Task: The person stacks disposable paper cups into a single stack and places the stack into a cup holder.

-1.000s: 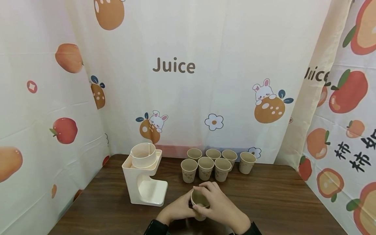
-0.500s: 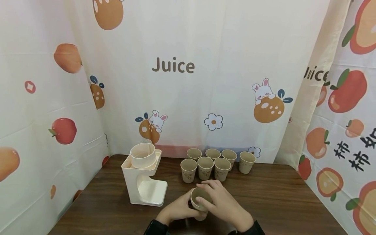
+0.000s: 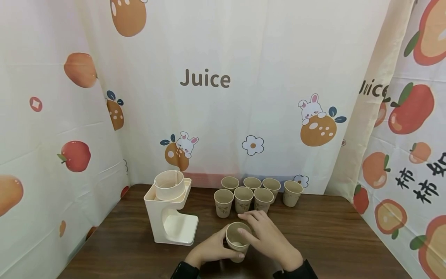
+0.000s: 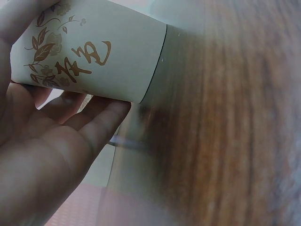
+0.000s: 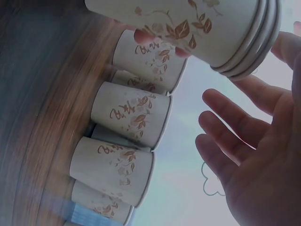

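My left hand (image 3: 211, 248) grips a short stack of nested paper cups (image 3: 240, 248) near the front of the table, thumb on the near side and fingers on the far side. The right wrist view shows several rims together at the top of the stack (image 5: 188, 28); the left wrist view shows a printed floral pattern on the outer cup (image 4: 94, 47). Beside the rim, my right hand (image 3: 266, 238) has its fingers extended and apart, with the thumb over the stack's mouth. In the right wrist view most fingers of the right hand (image 5: 263, 141) stand clear of the cups.
Several matching paper cups (image 3: 223, 203) stand upright in two rows behind my hands, with a single cup (image 3: 292, 193) at their right end. At left is a cream stand (image 3: 156, 217) with a round container (image 3: 169, 190) on top. A printed curtain (image 3: 223, 116) hangs behind the table.
My right hand has loosened from the rim and shifted slightly right, its fingers spreading away from the cups. The left hand keeps its grip, and more of the stack's rims now show.
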Available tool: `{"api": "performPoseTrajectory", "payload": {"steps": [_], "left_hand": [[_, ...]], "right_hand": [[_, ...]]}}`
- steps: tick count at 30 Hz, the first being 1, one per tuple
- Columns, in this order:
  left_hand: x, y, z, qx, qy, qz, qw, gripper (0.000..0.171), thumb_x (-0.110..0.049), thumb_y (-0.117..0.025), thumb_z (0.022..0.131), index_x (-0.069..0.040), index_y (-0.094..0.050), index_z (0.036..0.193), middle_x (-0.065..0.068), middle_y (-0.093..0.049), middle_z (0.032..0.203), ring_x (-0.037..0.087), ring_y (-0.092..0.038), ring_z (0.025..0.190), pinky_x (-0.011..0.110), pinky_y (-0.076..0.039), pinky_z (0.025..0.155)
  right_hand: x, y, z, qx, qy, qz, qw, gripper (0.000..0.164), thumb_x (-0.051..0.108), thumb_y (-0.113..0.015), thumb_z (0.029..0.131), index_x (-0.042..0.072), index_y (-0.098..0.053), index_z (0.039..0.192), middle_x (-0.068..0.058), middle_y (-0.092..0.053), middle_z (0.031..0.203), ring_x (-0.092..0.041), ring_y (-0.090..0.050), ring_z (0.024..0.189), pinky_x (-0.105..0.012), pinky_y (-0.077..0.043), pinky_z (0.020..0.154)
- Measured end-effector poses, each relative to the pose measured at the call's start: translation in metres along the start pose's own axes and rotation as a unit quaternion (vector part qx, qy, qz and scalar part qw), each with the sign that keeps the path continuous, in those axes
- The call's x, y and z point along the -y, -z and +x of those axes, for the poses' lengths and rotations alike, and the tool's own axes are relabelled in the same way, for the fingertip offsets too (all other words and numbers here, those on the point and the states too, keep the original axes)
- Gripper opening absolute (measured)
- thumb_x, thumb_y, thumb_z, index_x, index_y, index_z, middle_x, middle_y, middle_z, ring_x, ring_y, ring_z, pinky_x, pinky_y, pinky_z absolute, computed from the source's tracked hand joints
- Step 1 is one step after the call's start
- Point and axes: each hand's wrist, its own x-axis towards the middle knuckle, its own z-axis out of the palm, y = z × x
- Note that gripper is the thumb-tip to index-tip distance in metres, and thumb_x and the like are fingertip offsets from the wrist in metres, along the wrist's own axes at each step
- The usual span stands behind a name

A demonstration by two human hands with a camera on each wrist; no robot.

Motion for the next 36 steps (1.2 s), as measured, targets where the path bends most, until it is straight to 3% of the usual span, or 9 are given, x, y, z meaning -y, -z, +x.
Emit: {"api": "performPoseTrajectory", "payload": {"steps": [7,13,18,24,32,36], "left_hand": [[0.001,0.001,0.001,0.003,-0.006,-0.003,1.0,0.069,-0.03,-0.076,0.077,-0.031,-0.038,0.134,0.007,-0.055,0.125,0.024,-0.05,0.113,0.047,-0.038,0.094],[0.003,0.001,0.001,0.003,-0.006,-0.003,1.0,0.071,-0.03,-0.076,0.076,-0.031,-0.037,0.136,0.003,-0.056,0.124,0.02,-0.05,0.112,0.048,-0.037,0.095],[0.001,0.0,0.001,-0.003,-0.01,0.002,0.9999,0.07,-0.03,-0.077,0.076,-0.032,-0.039,0.135,-0.002,-0.057,0.121,0.016,-0.051,0.11,0.047,-0.037,0.095],[0.0,0.0,0.002,-0.002,-0.018,-0.004,0.9998,0.069,-0.028,-0.077,0.076,-0.03,-0.04,0.133,0.005,-0.057,0.122,0.022,-0.051,0.111,0.044,-0.038,0.095],[-0.002,0.0,0.002,-0.002,-0.015,-0.008,0.9999,0.07,-0.027,-0.077,0.075,-0.029,-0.04,0.134,0.006,-0.057,0.122,0.023,-0.051,0.111,0.045,-0.037,0.096],[-0.003,-0.001,0.001,0.0,-0.014,-0.011,0.9998,0.07,-0.025,-0.077,0.076,-0.028,-0.039,0.134,0.007,-0.057,0.123,0.023,-0.05,0.112,0.045,-0.037,0.096]], "right_hand": [[-0.01,0.001,0.002,0.005,-0.031,-0.012,0.999,0.036,0.044,-0.054,0.092,0.023,-0.059,0.121,0.006,-0.059,0.116,-0.01,-0.045,0.109,-0.043,-0.046,0.087],[-0.02,0.001,0.002,0.009,-0.042,-0.014,0.999,0.033,0.041,-0.056,0.092,0.023,-0.06,0.119,0.005,-0.06,0.116,-0.011,-0.045,0.109,-0.043,-0.046,0.088],[-0.032,-0.003,0.004,-0.034,-0.039,-0.039,0.998,0.031,0.033,-0.061,0.09,0.019,-0.061,0.118,-0.001,-0.061,0.114,-0.019,-0.048,0.106,-0.046,-0.045,0.086],[-0.048,-0.009,0.004,-0.073,-0.04,-0.053,0.995,0.031,0.025,-0.064,0.087,0.013,-0.063,0.116,-0.012,-0.062,0.115,-0.029,-0.051,0.104,-0.051,-0.045,0.083],[-0.068,-0.015,0.013,-0.126,-0.049,-0.091,0.987,0.029,0.022,-0.065,0.084,0.008,-0.065,0.11,-0.012,-0.062,0.11,-0.032,-0.051,0.102,-0.052,-0.045,0.084],[-0.079,-0.014,0.019,-0.121,-0.063,-0.095,0.986,0.03,0.021,-0.065,0.084,0.008,-0.063,0.111,-0.013,-0.062,0.109,-0.034,-0.051,0.102,-0.053,-0.044,0.085]]}}
